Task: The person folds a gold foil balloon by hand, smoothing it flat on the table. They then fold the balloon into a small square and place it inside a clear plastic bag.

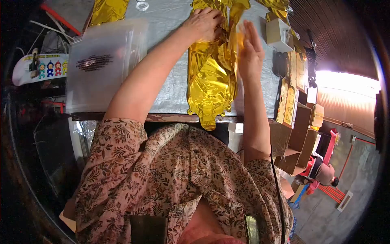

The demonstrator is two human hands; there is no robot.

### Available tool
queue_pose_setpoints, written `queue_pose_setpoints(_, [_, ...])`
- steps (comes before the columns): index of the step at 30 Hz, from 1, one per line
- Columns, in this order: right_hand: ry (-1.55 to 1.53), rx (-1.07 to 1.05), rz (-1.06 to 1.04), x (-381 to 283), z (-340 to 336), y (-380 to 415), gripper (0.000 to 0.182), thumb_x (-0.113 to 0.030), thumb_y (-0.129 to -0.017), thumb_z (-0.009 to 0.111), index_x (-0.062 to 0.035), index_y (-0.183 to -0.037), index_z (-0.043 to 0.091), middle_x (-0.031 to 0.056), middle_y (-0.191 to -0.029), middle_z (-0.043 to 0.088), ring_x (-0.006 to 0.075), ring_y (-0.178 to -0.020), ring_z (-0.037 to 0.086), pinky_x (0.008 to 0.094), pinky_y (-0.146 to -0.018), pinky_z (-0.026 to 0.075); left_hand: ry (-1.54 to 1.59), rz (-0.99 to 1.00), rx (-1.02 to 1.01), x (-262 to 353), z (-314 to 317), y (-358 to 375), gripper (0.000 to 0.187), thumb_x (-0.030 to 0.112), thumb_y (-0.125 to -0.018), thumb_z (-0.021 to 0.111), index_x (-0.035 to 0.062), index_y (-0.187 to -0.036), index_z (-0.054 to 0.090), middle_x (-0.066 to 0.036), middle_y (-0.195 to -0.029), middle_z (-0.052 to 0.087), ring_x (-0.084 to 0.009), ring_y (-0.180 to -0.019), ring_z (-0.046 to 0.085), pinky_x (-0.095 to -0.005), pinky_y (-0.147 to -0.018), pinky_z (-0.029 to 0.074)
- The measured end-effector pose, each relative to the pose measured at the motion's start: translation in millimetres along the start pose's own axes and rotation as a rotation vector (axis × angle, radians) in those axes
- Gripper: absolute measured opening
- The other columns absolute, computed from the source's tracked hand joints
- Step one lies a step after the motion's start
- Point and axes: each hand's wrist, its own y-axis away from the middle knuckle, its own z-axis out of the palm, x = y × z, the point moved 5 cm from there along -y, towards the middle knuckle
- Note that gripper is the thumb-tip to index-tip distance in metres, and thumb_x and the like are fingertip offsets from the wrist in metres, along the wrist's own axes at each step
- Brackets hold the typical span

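Observation:
A shiny gold foil balloon (213, 81), flat and creased, lies lengthwise on the table, its narrow tab hanging over the near edge. My left hand (205, 25) rests on its upper part, fingers bent down and closed on the foil. My right hand (252, 51) is held upright along the balloon's right side with fingers stretched out, slightly smeared by motion. A folded flap of the same foil stands close to its fingertips.
Clear plastic bags (97, 67) with printed text are stacked at the table's left. More gold foil (109, 11) lies at the far left, near white rings (142, 6). A white box (278, 35) stands right, cardboard boxes (290, 150) below. A person (324, 173) is in the right background.

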Motion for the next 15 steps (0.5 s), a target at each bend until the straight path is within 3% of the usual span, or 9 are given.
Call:
queue_pose_setpoints(2, [0.298, -0.052, -0.064, 7.3, -19.8, -2.3, 0.048, -0.004, -0.106, 0.042, 0.0036, -0.154, 0.044, 0.0135, -0.148, 0.058, 0.0218, -0.137, 0.053, 0.0299, -0.116, 0.036, 0.067, -0.053, -0.070, 2.4, -4.5, -1.0, 0.050, 0.037, -0.094, 0.057, 0.0136, -0.138, 0.063, -0.007, -0.146, 0.054, -0.0262, -0.138, 0.045, -0.0478, -0.113, 0.036])
queue_pose_setpoints(3, [0.300, -0.052, -0.066, 10.1, -20.5, -1.0, 0.048, -0.004, -0.106, 0.042, 0.0036, -0.154, 0.044, 0.0135, -0.148, 0.058, 0.0218, -0.137, 0.053, 0.0299, -0.116, 0.036, 0.068, -0.053, -0.069, 2.2, -2.7, -0.5, 0.050, 0.037, -0.094, 0.057, 0.0136, -0.138, 0.063, -0.007, -0.146, 0.054, -0.0262, -0.138, 0.045, -0.0478, -0.113, 0.036])
queue_pose_setpoints(6, [0.600, -0.243, -0.125, 15.7, -4.6, 3.3, 0.047, -0.015, -0.111, 0.044, 0.0037, -0.154, 0.044, 0.0114, -0.145, 0.059, 0.0175, -0.132, 0.053, 0.0307, -0.112, 0.041, 0.005, -0.060, -0.015, 2.2, -4.5, -0.1, 0.050, 0.038, -0.095, 0.056, 0.0134, -0.138, 0.063, -0.007, -0.146, 0.054, -0.0264, -0.138, 0.045, -0.0484, -0.113, 0.036])
queue_pose_setpoints(9, [0.382, -0.153, -0.021, 7.8, 13.9, 13.9, 0.049, -0.019, -0.112, 0.045, 0.0036, -0.155, 0.041, 0.0114, -0.146, 0.058, 0.0164, -0.132, 0.053, 0.0304, -0.111, 0.041, 0.028, -0.067, -0.122, 1.4, 0.6, 0.1, 0.048, 0.038, -0.096, 0.055, 0.0117, -0.135, 0.064, -0.009, -0.147, 0.054, -0.0275, -0.139, 0.044, -0.0520, -0.115, 0.035])
queue_pose_setpoints(11, [0.397, -0.141, -0.031, 14.7, 17.6, 13.8, 0.052, -0.023, -0.113, 0.046, 0.0028, -0.157, 0.039, 0.0110, -0.148, 0.057, 0.0163, -0.132, 0.053, 0.0293, -0.113, 0.040, -0.007, -0.020, 0.004, -0.4, 5.7, -2.0, 0.047, 0.036, -0.096, 0.058, 0.0106, -0.135, 0.062, -0.011, -0.147, 0.053, -0.0288, -0.138, 0.046, -0.0482, -0.117, 0.035])
queue_pose_setpoints(12, [0.323, -0.167, -0.030, 12.3, 26.2, 15.3, 0.052, -0.023, -0.113, 0.045, 0.0027, -0.157, 0.039, 0.0112, -0.149, 0.056, 0.0167, -0.133, 0.052, 0.0292, -0.113, 0.039, 0.046, 0.007, 0.008, -2.2, 5.7, -5.5, 0.044, 0.031, -0.098, 0.059, 0.0104, -0.137, 0.059, -0.012, -0.140, 0.059, -0.0283, -0.133, 0.052, -0.0411, -0.114, 0.040])
queue_pose_setpoints(15, [0.199, -0.223, -0.027, -22.1, 55.8, 27.0, 0.052, -0.023, -0.113, 0.045, 0.0026, -0.157, 0.038, 0.0150, -0.151, 0.053, 0.0193, -0.138, 0.050, 0.0304, -0.115, 0.038, 0.122, 0.024, -0.103, -15.9, 30.3, -12.5, 0.041, 0.024, -0.098, 0.061, 0.0105, -0.137, 0.058, -0.009, -0.131, 0.065, -0.0261, -0.124, 0.058, -0.0365, -0.109, 0.045])
